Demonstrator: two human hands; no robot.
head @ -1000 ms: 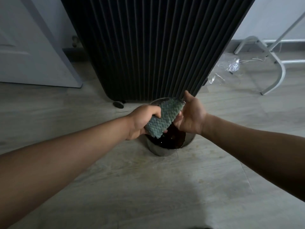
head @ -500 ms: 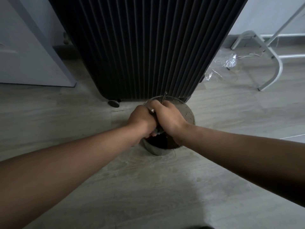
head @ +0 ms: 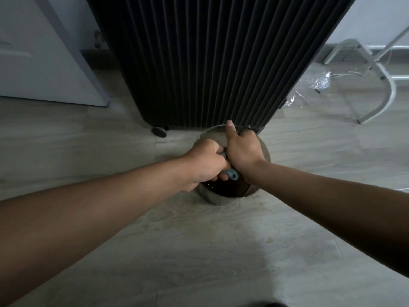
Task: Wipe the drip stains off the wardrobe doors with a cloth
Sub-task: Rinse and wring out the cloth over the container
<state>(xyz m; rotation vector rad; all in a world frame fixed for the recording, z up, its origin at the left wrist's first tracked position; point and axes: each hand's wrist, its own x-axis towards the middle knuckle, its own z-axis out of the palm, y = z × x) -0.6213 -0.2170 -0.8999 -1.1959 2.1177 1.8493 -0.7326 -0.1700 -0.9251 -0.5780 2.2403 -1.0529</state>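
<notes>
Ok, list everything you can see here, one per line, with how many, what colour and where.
cloth: one, grey-blue, bunched between both hands over the bowl
bowl: one, metal, on the floor in front of the wardrobe
water: dark, inside the bowl
wardrobe: one, black, ribbed, behind the bowl
wheel: one, black, under the wardrobe's left corner
door: one, white, far left
frame: one, white metal tubing, far right
plastic wrap: one clear crumpled piece, on the floor by the frame
floor: pale, wood-look
left hand: grips the cloth
right hand: grips the cloth, thumb raised
</notes>
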